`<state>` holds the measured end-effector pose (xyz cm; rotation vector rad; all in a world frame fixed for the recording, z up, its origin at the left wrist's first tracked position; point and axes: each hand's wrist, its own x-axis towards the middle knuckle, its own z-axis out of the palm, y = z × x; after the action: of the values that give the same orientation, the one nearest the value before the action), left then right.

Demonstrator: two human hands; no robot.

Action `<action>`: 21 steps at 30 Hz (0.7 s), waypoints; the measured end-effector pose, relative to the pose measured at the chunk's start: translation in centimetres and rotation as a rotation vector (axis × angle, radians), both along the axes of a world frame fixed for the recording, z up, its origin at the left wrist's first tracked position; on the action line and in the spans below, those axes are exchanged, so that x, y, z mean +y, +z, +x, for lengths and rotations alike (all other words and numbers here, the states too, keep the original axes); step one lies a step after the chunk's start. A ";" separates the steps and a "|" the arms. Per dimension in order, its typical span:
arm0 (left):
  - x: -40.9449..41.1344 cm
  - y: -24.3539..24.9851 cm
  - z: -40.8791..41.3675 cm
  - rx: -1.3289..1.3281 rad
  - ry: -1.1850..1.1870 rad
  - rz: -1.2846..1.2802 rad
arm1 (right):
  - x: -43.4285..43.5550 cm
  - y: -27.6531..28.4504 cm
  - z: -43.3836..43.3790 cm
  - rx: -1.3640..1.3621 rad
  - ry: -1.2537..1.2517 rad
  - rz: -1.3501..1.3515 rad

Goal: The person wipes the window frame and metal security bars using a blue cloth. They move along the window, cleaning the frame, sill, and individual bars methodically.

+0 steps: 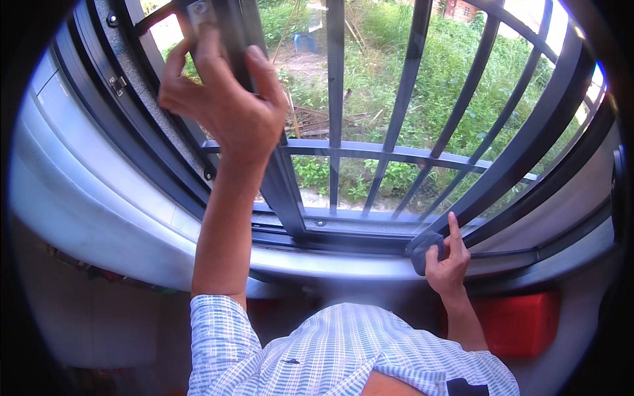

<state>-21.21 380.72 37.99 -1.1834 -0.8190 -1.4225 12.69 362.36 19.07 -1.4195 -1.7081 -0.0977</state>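
Observation:
My left hand [225,96] is raised at the dark stile of a sliding window sash [277,188], thumb and fingers spread. One fingertip meets, or is very close to, a metal window latch [199,14] on that stile; exact contact is blurred. Lower right, my right hand [449,265] pinches a folded grey cloth [423,252] between thumb and fingers. Its index finger points up along the sash's dark edge. The cloth lies against the bottom corner of the sash frame [356,245].
Dark security bars [336,99] stand outside the glass, with greenery beyond. A pale sill [327,263] runs below the window. Sliding tracks [133,128] lie at left, one carrying a small metal catch [118,85]. A red plastic object [517,324] sits below the sill.

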 end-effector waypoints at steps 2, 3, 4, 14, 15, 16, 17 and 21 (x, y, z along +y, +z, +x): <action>0.3 -0.2 2.5 -0.001 -0.142 -0.055 | 0.1 0.0 0.4 0.030 -0.060 -0.096; 0.1 -0.1 3.9 0.020 -0.215 -0.070 | 0.1 -0.1 0.5 0.040 -0.088 -0.129; 0.2 0.0 5.6 0.037 -0.298 -0.085 | 0.0 -0.3 0.5 0.049 -0.120 -0.167; -2.8 -0.2 17.6 0.020 -0.831 -0.488 | -0.9 0.1 0.8 0.200 -0.247 -0.310; -3.0 0.1 18.5 0.023 -0.865 -0.481 | -0.9 0.4 0.6 0.222 -0.264 -0.314; -2.8 0.0 19.3 0.029 -0.925 -0.474 | -0.9 0.5 0.4 0.247 -0.257 -0.315; -2.6 0.0 20.0 0.035 -0.987 -0.466 | -1.1 0.6 0.2 0.270 -0.252 -0.315; -2.9 0.4 23.8 0.065 -1.019 -0.566 | -1.7 1.3 1.1 0.274 -0.229 -0.374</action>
<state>2.61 377.81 38.37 -2.2717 -0.5867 -1.9860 13.82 360.68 20.34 -1.8084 -1.3797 0.2928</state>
